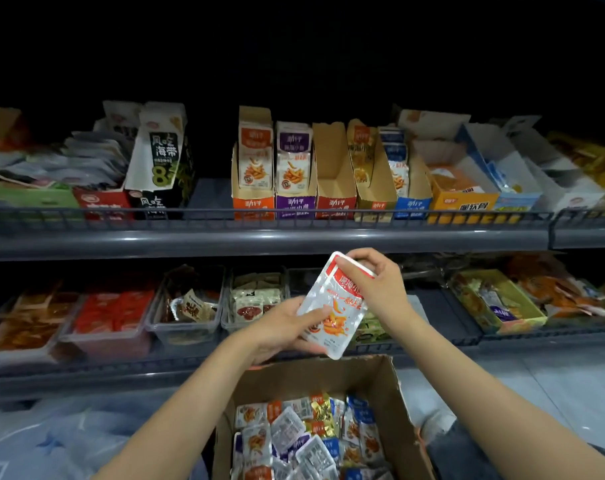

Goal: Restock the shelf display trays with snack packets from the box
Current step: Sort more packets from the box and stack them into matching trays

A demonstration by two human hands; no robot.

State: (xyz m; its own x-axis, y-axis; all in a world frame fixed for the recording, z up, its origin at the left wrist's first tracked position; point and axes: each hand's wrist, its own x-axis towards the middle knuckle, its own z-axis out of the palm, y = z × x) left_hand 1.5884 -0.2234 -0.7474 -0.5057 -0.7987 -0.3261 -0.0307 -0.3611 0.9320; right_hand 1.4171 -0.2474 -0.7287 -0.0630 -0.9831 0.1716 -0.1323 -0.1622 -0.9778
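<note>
Nearest the lens, at six o'clock, sits the open cardboard box (394, 386), its floor covered in loose packets (294, 434) of several colours lying jumbled. Just above its far rim, close to the centre of view, both hands meet on a small bunch of red-and-white packets (342, 327). The left hand (280, 327) cups the lower end with its thumb across the face. The right hand (377, 285) pinches the red top edge between curled fingers. How many packets are in the bunch I cannot tell.

At twelve o'clock from the hands, on the upper shelf, stands a red tray (334, 181) that looks empty, between a purple tray (294, 202) at eleven and a gold tray (373, 188) at one. Matching colour suggests the bunch belongs there.

Several things could spoil the move. Glossy film held only at its two ends may fan apart once one hand lets go, and strays would fall into the clear tubs (186, 327) at nine o'clock on the lower shelf, or back into the box. The slot is narrow with tall cardboard flaps either side, so a tilted entry could snag a flap or land packets in a neighbouring flavour. Lifting low risks catching the wire rail (259, 214) along the shelf front.
</note>
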